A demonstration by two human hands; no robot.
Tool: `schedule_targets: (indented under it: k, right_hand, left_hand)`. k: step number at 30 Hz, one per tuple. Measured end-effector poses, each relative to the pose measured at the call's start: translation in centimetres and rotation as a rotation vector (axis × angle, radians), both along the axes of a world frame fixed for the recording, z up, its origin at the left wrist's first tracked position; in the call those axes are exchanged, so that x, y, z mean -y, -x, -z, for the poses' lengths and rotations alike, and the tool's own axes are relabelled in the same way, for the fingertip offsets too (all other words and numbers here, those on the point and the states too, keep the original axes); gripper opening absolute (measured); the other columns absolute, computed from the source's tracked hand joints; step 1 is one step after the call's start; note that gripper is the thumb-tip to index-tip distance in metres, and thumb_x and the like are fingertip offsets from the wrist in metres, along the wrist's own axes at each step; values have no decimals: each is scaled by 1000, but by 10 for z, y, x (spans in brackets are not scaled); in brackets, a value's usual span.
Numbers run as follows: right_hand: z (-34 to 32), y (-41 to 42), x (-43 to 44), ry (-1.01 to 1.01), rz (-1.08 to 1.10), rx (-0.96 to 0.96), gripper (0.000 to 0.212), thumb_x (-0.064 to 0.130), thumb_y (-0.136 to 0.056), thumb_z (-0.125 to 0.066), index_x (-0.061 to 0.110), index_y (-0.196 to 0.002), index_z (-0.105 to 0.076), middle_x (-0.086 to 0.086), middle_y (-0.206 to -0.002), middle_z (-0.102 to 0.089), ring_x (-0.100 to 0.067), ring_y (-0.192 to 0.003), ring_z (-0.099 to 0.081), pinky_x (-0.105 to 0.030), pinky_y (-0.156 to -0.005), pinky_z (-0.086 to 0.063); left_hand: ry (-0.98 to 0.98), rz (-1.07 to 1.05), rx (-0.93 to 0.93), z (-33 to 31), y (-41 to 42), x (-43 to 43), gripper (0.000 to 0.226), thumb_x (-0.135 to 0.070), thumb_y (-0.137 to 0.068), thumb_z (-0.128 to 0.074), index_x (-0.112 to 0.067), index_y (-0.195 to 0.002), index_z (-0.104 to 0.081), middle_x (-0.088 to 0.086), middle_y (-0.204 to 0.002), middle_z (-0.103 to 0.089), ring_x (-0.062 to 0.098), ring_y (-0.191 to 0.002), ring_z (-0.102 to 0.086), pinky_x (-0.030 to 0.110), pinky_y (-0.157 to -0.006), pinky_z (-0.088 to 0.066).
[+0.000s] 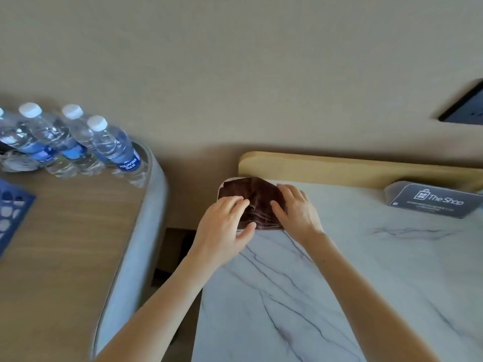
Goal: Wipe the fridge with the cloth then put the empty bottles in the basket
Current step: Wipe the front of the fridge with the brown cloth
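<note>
Here, arms outstretched, left hand (224, 226) and right hand (298, 212) press straight fingers (235, 203) onto the cloth (258, 199).

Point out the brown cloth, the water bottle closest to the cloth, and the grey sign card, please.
brown cloth (257, 205): head view, on its creased middle.
water bottle (113, 145): head view, on its clear body above the blue label.
grey sign card (433, 201): head view, on its printed face.

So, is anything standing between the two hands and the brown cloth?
Nothing visible. The left hand and right hand both touch the brown cloth at the far left corner of the marble top.
</note>
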State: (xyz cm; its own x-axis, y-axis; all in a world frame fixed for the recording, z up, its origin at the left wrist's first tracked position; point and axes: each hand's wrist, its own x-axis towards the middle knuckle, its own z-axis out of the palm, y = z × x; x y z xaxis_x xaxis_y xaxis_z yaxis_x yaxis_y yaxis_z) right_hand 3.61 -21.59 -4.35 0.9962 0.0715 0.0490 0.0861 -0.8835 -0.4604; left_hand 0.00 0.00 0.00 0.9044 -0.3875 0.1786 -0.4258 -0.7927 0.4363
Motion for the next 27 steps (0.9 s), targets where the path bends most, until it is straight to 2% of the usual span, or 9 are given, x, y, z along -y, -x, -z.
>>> schedule_targets:
  k: [4, 6, 8, 11, 13, 15, 19, 23, 27]
  right_hand:
    - [9, -24, 4, 76, -61, -164, 74, 53, -96, -57, 14, -155, -33, -6, -153, -44, -30, -138, -38, -42, -112, -36]
    - [12, -34, 3, 121, -79, -236, 84, 57, -91, -61, 16, -157, -28, -6, -150, -46, -31, -136, -36, -43, -111, -36]
    - [14, -41, 2, 83, -53, -285, 88, 56, -85, -70, 16, -154, -33, -9, -144, -49, -32, -132, -39, -44, -108, -39]
    - [14, -48, 0, -12, 15, -367, 75, 50, -77, -79, 14, -136, -50, -9, -121, -52, -29, -118, -48, -41, -96, -46]
    - [15, -45, -1, -66, 35, -388, 64, 47, -75, -82, 14, -122, -55, -6, -109, -49, -27, -106, -50, -37, -85, -47]
    - [18, -36, -3, -152, 57, -356, 56, 40, -75, -84, 15, -116, -56, -6, -106, -48, -25, -99, -49, -32, -80, -44]
    - [21, -7, -6, -419, 111, -227, 33, 26, -83, -79, 21, -105, -56, -1, -102, -50, -14, -87, -51, -14, -69, -40]
    - [13, 27, -11, -649, 181, -182, 24, 20, -88, -75, 20, -101, -56, 6, -87, -65, -3, -77, -62, -14, -63, -48]
    - [0, 62, -18, -796, 293, -132, 25, 16, -84, -79, 19, -98, -60, 5, -85, -69, -5, -74, -64, -16, -62, -51]
  left_hand:
    - [-24, -9, -72, 11, -2, 6, 51, -41, -93, -48, -7, -128, -62, 5, -128, -63, 20, -122, -57, 37, -97, -50]
    - [-29, -22, -81, 16, -1, 6, 51, -41, -93, -48, -8, -129, -62, 4, -130, -62, 19, -123, -56, 36, -99, -49]
    - [-26, -47, -77, 19, 0, 2, 50, -41, -93, -49, -10, -129, -62, 2, -130, -62, 17, -123, -55, 34, -100, -49]
    - [-45, -60, -80, 20, 2, 0, 48, -40, -93, -51, -11, -129, -63, 2, -130, -62, 17, -123, -56, 32, -101, -48]
    - [-49, -65, -77, 19, 4, 0, 49, -42, -93, -49, -11, -128, -63, 2, -128, -63, 18, -122, -56, 32, -101, -48]
    - [-57, -67, -73, 17, 8, 0, 51, -43, -93, -45, -11, -127, -64, 2, -127, -64, 19, -121, -56, 33, -102, -48]
    - [-62, -64, -71, 12, 21, -1, 51, -44, -92, -45, -10, -125, -65, 3, -125, -64, 20, -119, -57, 32, -100, -47]
    - [-67, -74, -66, 4, 38, -7, 52, -45, -92, -45, -9, -125, -65, 3, -124, -64, 20, -119, -57, 32, -99, -48]
    - [-93, -79, -65, -5, 56, -15, 53, -46, -91, -45, -11, -126, -63, 2, -126, -63, 19, -120, -56, 32, -100, -48]
